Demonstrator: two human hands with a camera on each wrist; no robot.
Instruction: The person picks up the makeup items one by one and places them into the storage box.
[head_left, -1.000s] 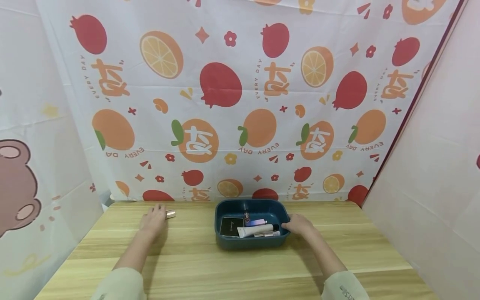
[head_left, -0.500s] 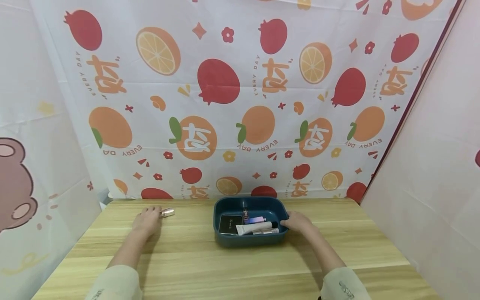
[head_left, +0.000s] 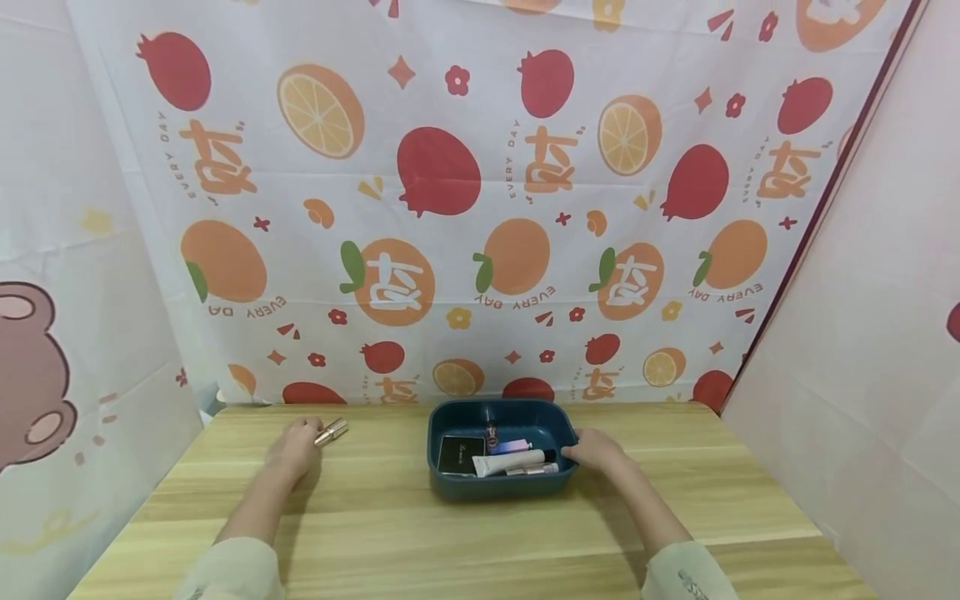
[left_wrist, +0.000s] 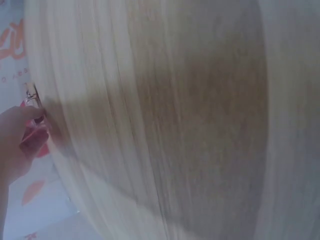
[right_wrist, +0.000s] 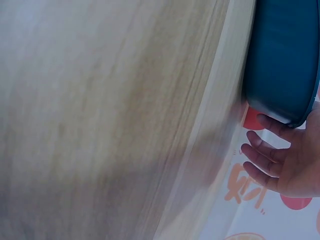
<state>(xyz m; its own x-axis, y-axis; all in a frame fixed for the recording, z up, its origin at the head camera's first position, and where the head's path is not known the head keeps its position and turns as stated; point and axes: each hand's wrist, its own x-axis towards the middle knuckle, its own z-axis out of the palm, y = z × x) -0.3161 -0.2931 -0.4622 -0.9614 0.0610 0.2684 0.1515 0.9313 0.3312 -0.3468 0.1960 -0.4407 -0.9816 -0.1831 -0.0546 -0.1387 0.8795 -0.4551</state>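
Note:
On the left of the table in the head view, my left hand (head_left: 295, 450) pinches a shiny rose-gold lipstick tube (head_left: 331, 432), which sticks out past the fingertips toward the right. The left wrist view catches the same hand at its left edge, thumb and fingers meeting on the tube. My right hand (head_left: 597, 452) holds the right end of a dark blue plastic bin (head_left: 495, 492). In the right wrist view its index finger (right_wrist: 277, 128) lies against the bin's outer wall, the other fingers spread loosely below; the thumb is hidden.
Inside the bin lie a black square case (head_left: 461, 454), a white squeeze tube (head_left: 510, 461) with a black cap, a purple-blue box (head_left: 512, 447), a small dark-topped vial (head_left: 491, 435) and a slim clear tube (head_left: 534, 469). A fruit-print curtain (head_left: 450, 275) hangs behind the wooden table (head_left: 405, 542).
The left hand has shifted slightly left and taken the lipstick, whose right end now tilts up and away. The right hand and the bin stay put; the head view bobbed a little.

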